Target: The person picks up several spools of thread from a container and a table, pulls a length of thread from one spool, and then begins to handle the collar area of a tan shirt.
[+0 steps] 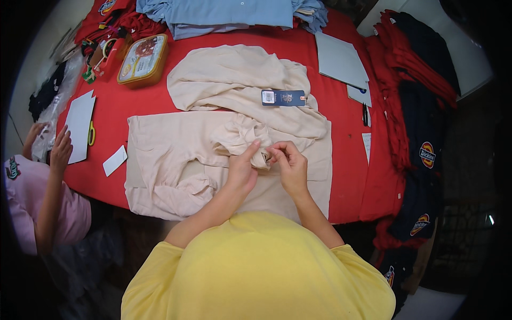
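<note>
A beige garment (160,138) lies spread on the red-covered table in front of me, its upper part bunched up in the middle. My left hand (244,169) is closed round a gathered fold of it, thumb on top. My right hand (289,166) pinches the edge of the same bunch, fingertips together beside the left thumb. What exactly lies between the right fingertips is too small to make out beyond the cloth. Just beyond my hands, another beige garment (213,74) lies loosely folded, with a dark blue hang tag (284,98) on it.
Folded light blue shirts (229,13) lie at the far edge. A yellow-rimmed plastic box (143,60), yellow-handled scissors (92,133) and a white card (115,161) are on the left. White boards (341,58) and red and navy clothes (421,122) line the right. A co-worker's hand (62,146) rests at the left.
</note>
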Tool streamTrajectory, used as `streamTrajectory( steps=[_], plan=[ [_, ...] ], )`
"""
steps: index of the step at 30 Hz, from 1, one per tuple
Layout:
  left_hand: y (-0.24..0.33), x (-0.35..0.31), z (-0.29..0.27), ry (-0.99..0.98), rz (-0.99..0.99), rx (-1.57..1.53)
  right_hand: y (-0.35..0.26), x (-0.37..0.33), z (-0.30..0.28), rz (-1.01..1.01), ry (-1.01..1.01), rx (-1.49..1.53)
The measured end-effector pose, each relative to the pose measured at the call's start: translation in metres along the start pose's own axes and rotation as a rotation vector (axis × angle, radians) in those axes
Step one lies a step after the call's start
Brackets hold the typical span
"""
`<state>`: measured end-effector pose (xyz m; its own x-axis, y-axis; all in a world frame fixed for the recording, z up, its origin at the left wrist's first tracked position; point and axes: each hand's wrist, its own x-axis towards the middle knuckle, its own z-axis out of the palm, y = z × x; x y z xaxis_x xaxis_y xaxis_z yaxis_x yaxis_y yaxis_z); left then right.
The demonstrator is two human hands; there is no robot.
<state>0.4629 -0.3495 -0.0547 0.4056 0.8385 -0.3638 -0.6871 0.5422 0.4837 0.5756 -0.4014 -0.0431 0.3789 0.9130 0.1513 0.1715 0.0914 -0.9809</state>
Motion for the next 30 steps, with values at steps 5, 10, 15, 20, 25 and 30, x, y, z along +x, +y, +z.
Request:
streamTrajectory(
  steps=[5, 10, 15, 20, 25, 30],
  plan=[
    [-0.005, 0.021, -0.01, 0.03, 0.005, -0.014, 0.011, 0.013, 0.007, -0.008, 0.02, -0.051],
    [-0.006, 0.047, -0.015, 0.082, 0.028, -0.039, 0.047, 0.031, 0.015, -0.029, 0.041, -0.062],
    [-0.006, 0.052, -0.015, 0.06, 0.044, -0.034, 0.055, 0.037, 0.018, -0.019, 0.106, -0.085],
    [-0.006, 0.052, -0.02, 0.058, 0.051, -0.008, 0.041, 0.033, 0.017, -0.065, 0.076, -0.201],
    [-0.007, 0.055, -0.027, 0.057, -0.014, -0.036, 0.03, 0.027, 0.02, -0.073, 0.047, -0.352],
    [-0.006, 0.051, -0.024, 0.069, -0.048, -0.038, 0.031, 0.025, 0.018, -0.098, 0.037, -0.348]
  ],
)
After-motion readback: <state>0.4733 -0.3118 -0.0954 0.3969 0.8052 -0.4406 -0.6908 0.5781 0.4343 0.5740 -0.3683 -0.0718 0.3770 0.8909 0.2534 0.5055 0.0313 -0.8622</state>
